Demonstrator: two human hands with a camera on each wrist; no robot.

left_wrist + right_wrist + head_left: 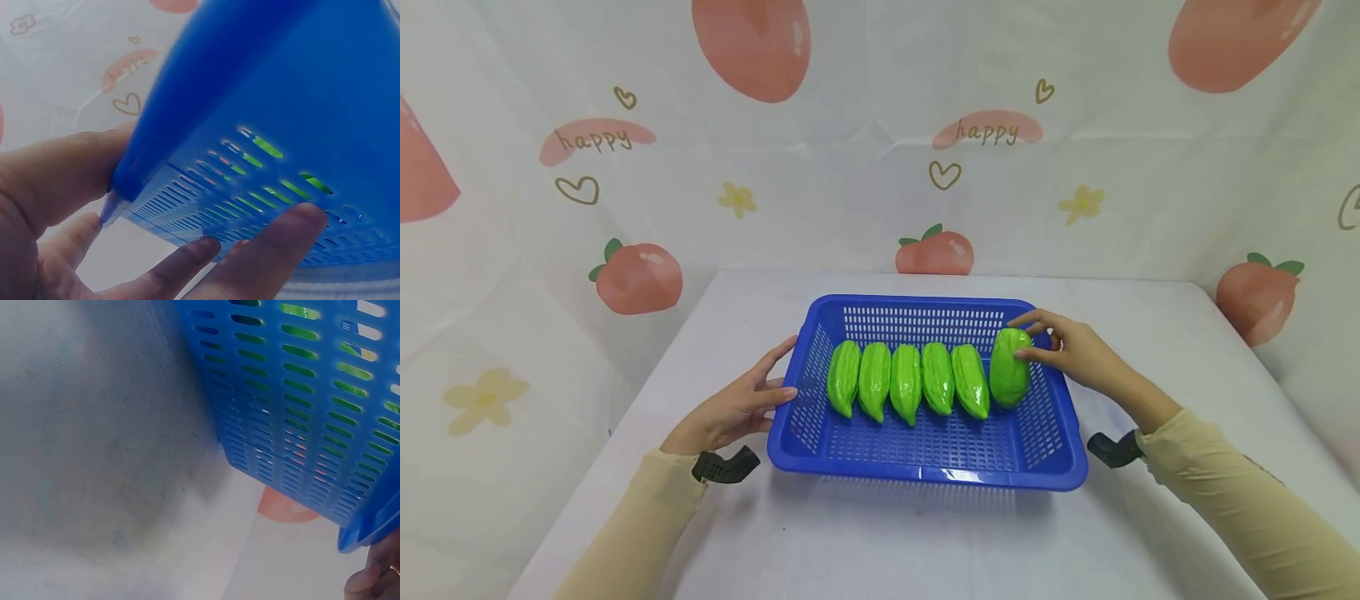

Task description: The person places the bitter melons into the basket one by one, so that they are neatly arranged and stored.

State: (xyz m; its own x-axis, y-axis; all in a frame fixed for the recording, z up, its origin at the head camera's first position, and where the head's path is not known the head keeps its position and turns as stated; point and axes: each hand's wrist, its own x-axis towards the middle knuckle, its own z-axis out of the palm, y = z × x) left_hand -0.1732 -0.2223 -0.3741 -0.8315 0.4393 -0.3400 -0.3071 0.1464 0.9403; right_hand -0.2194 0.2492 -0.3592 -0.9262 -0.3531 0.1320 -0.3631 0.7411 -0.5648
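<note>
A blue plastic basket (925, 477) with slotted walls stands on the white table. Inside, several glossy green bitter melons (906, 383) lie side by side in a row, their pointed tips toward me. At the right end of the row is a plumper green bitter melon (1009, 375); my right hand (1063, 346) pinches its upper part between thumb and fingers. My left hand (733, 408) holds the basket's left rim, thumb on the edge. In the left wrist view other fingers (275, 250) lie against the slotted outer wall. The right wrist view shows little of the right hand (378, 575), beside the rim.
The white table (880, 550) extends on all sides of the basket. Behind it hangs a white cloth (835, 183) printed with peaches, hearts and flowers. Dark wrist straps (726, 465) sit at both sleeve cuffs.
</note>
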